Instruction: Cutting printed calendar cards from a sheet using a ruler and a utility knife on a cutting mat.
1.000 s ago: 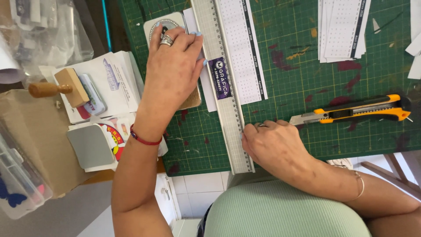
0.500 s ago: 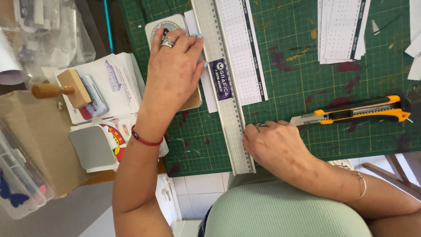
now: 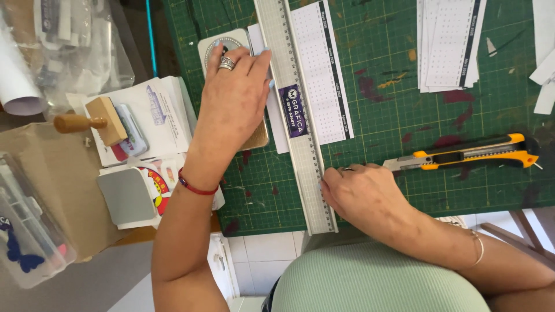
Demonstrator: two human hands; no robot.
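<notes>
A long metal ruler (image 3: 300, 127) lies across a green cutting mat (image 3: 393, 115), over a white printed paper strip (image 3: 321, 69). My left hand (image 3: 237, 98), with a ring, presses flat beside the ruler's left edge, fingertips touching it, over a card block. My right hand (image 3: 361, 193) rests at the ruler's near end, fingers against its right edge, holding nothing. A yellow and black utility knife (image 3: 468, 155) lies on the mat just right of my right hand.
A stack of printed strips (image 3: 448, 43) sits at the mat's far right. Left of the mat are a wooden-handled stamp (image 3: 92, 121), envelopes (image 3: 144, 115), a grey pad (image 3: 127, 196), a clear plastic box (image 3: 26, 231) and plastic bags (image 3: 58, 40).
My left hand has shifted slightly along the ruler's left side. The ruler, the knife and my right hand stay about where they were.
</notes>
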